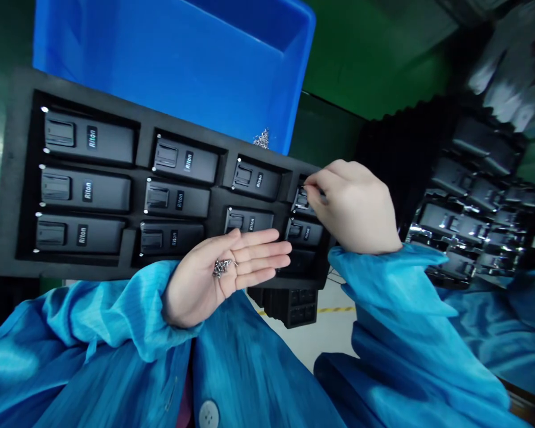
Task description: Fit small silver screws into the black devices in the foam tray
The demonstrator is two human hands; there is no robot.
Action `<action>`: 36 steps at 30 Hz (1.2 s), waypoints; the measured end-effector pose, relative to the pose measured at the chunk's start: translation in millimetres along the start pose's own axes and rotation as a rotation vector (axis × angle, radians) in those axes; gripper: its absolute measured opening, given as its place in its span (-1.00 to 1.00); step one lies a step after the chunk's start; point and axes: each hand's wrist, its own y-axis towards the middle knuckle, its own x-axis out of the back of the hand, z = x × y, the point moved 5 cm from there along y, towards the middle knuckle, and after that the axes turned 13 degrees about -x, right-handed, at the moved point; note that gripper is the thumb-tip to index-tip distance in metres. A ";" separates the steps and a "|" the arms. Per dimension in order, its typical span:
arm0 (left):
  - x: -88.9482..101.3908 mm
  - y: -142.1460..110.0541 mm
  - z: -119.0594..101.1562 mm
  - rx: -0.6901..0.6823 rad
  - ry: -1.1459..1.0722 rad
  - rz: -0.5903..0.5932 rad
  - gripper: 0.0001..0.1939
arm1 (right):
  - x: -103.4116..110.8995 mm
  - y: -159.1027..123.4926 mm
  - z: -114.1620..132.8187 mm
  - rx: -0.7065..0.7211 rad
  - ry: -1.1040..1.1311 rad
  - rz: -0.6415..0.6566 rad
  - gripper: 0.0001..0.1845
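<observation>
My left hand lies palm up in front of the tray with its fingers stretched out flat. A small heap of tiny silvery metal pieces, like screws or pins, rests on that palm. At the tray's right end my right hand pinches thumb and forefinger together over a black unit; whatever is between the fingertips is hidden. The black foam tray holds rows of black units marked "Riton", such as this one. Bright silvery dots sit at the corners of many units. My left fingers partly cover one unit.
Behind the tray stands a blue plastic bin, with a heap of silvery pieces at its near right corner. More black units are stacked at right, beside another person's blue sleeve. Black trays sit lower down.
</observation>
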 end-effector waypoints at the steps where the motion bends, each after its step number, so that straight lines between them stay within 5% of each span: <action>1: 0.1 0.0 -0.5 0.000 -0.003 -0.003 -0.56 | -0.4 1.1 1.8 0.018 -0.034 0.016 -0.65; 8: 1.1 -0.4 -3.6 -0.002 -0.020 -0.006 -0.56 | 3.3 4.2 16.3 0.104 -0.140 0.053 -0.63; 20: 4.4 2.0 -4.1 -0.037 -0.064 -0.006 -0.56 | -17.8 -38.9 11.5 0.104 -0.195 -0.183 -0.56; 24: 5.8 1.3 -5.2 -0.064 -0.022 -0.065 -0.52 | -23.8 -41.5 8.5 0.035 -0.191 -0.148 -0.51; 30: 3.8 -9.2 -16.6 -0.048 0.032 -0.170 -0.47 | -19.1 -42.0 0.5 -0.102 0.241 -0.136 -0.47; 36: 8.4 -35.2 -39.3 -0.142 0.091 -0.005 -0.44 | 15.3 -58.4 1.5 -0.195 0.601 -0.340 -0.68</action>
